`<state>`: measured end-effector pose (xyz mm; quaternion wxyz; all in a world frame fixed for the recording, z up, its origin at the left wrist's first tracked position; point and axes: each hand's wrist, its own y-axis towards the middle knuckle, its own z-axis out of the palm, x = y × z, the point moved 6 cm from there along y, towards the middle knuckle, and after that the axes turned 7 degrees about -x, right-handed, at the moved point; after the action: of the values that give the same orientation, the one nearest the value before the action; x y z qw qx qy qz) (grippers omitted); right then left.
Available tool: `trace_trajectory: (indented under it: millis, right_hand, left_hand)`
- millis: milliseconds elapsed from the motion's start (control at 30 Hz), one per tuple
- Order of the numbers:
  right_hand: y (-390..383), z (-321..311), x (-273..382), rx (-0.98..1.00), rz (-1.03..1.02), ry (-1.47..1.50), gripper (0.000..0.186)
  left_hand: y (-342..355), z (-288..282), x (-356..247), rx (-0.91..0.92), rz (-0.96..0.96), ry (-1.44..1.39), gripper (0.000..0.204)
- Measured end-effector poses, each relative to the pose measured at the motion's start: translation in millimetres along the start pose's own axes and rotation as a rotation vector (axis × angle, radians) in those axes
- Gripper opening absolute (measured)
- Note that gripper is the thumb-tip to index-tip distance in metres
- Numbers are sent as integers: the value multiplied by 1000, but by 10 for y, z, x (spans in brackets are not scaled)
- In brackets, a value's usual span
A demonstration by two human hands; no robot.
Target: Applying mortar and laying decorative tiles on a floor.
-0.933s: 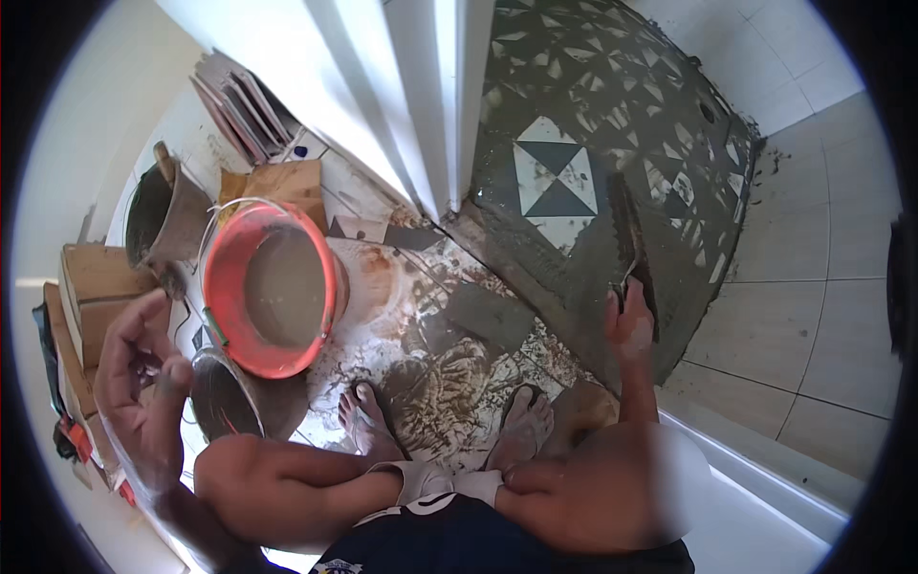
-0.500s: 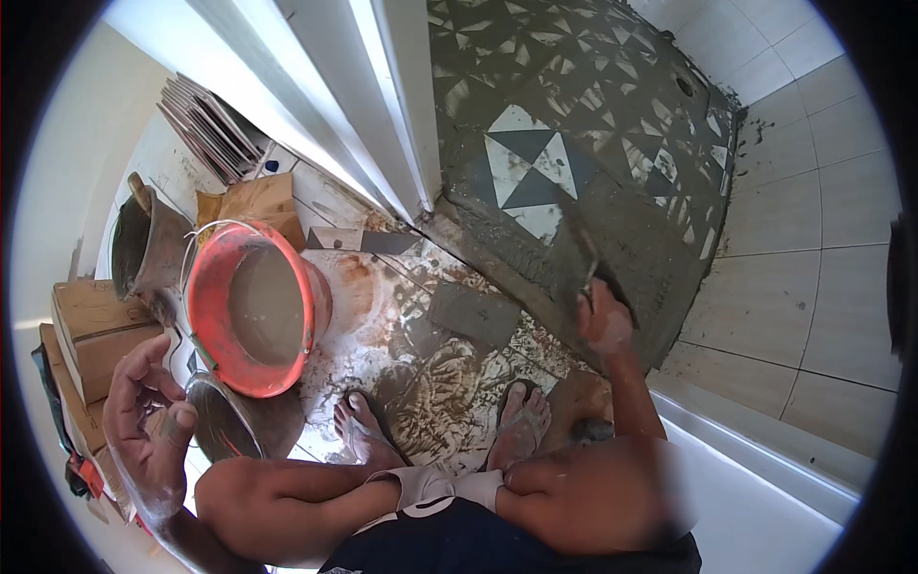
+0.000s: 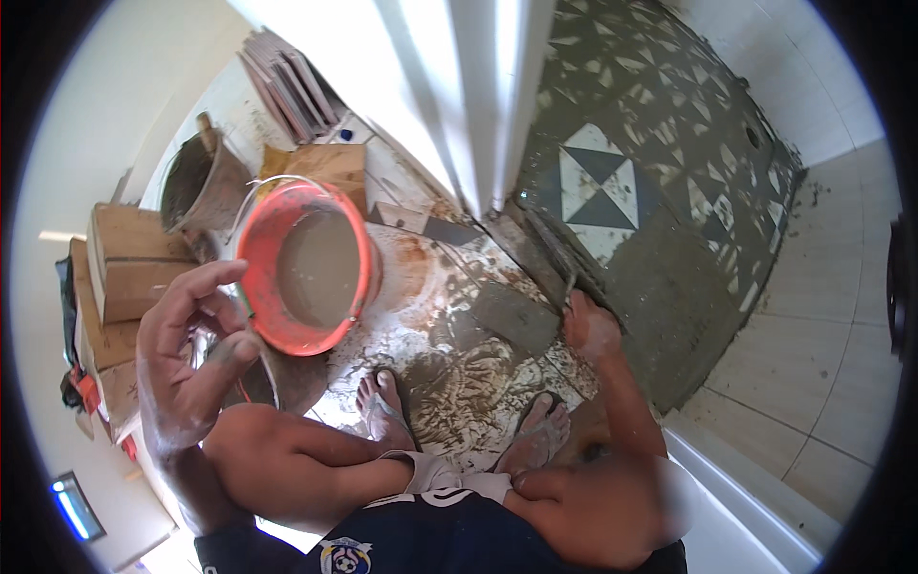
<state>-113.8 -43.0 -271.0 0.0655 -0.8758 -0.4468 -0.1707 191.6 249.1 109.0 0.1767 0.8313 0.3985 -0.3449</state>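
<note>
One head-worn fisheye view looks down over the near dark-blue cloth shirt (image 3: 440, 538) toward the mortar-smeared white floor (image 3: 406, 330).

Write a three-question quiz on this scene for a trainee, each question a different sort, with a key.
1. Which hand grips the long, flat-bladed, mortar-smeared trowel?
A) left
B) right
C) both

2. True or false: the round, orange-red plastic bucket holds murky grey-brown liquid.

3. Fill in: on the exposed square of dark-and-white patterned tile, the pattern is made of ____.

Key:
1. B, the right hand.
2. True.
3. Triangles.
</note>
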Motion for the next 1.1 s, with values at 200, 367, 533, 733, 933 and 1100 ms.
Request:
trace_trajectory:
  millis: [200, 367, 533, 733, 933, 1100]
  right_hand:
    - [11, -27, 56, -61, -34, 78, 33]
    - [-26, -240, 330, -95, -96, 18, 40]
    - [-179, -519, 545, -155, -29, 117, 39]
    - [-364, -628, 588, -142, -59, -45, 37]
    - [-341, -642, 870, -189, 142, 115, 31]
    - [-266, -631, 969, -173, 216, 183, 31]
  left_hand:
    - [97, -46, -60, -13, 132, 55, 55]
    - [610, -197, 260, 130, 109, 282, 47]
    - [1875, -152, 1634, -53, 134, 369, 48]
    - [3661, 49, 2977, -438, -231, -36, 54]
    - [4310, 155, 3258, -699, -327, -57, 73]
    - [4419, 255, 3484, -820, -242, -150, 85]
